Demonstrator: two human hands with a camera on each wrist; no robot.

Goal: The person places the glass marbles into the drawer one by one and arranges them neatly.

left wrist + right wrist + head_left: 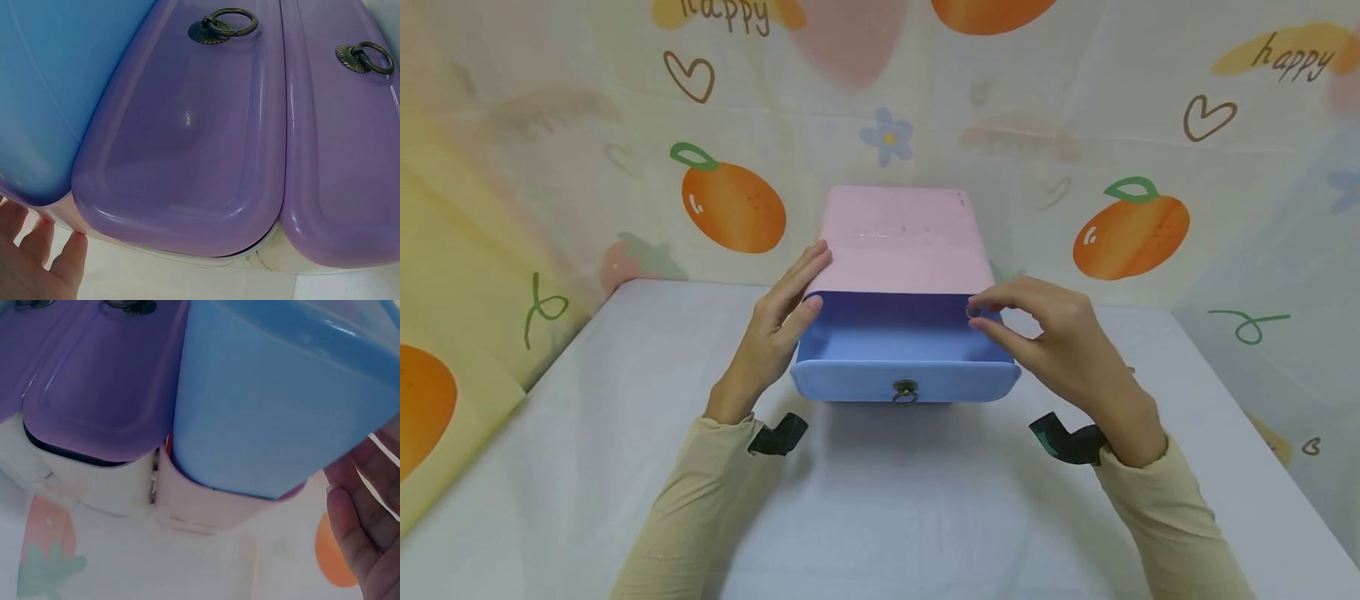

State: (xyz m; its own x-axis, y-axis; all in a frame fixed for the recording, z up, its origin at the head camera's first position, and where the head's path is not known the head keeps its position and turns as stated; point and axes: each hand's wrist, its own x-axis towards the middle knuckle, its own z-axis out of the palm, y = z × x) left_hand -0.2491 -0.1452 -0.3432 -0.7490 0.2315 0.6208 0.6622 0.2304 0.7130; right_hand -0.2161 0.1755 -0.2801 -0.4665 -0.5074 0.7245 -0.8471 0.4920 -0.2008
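A small drawer cabinet with a pink top [906,242] stands on the table. Its blue top drawer [906,382] is pulled out towards me, and a dark ring handle [906,393] hangs on its front. My left hand [767,325] rests along the cabinet's left side, fingers nearly straight, thumb by the front edge. Over the drawer's right rim, my right hand [1048,325] pinches a small round dark-rimmed thing [973,311] between thumb and forefinger; I cannot tell its kind. The drawer's visible inside is bare blue.
Below the blue drawer, the left wrist view shows purple drawers [181,137] pushed in, with bronze-coloured ring handles [234,22]. A white cloth [880,517] covers the table. Behind stands a patterned curtain [887,75] with oranges and flowers.
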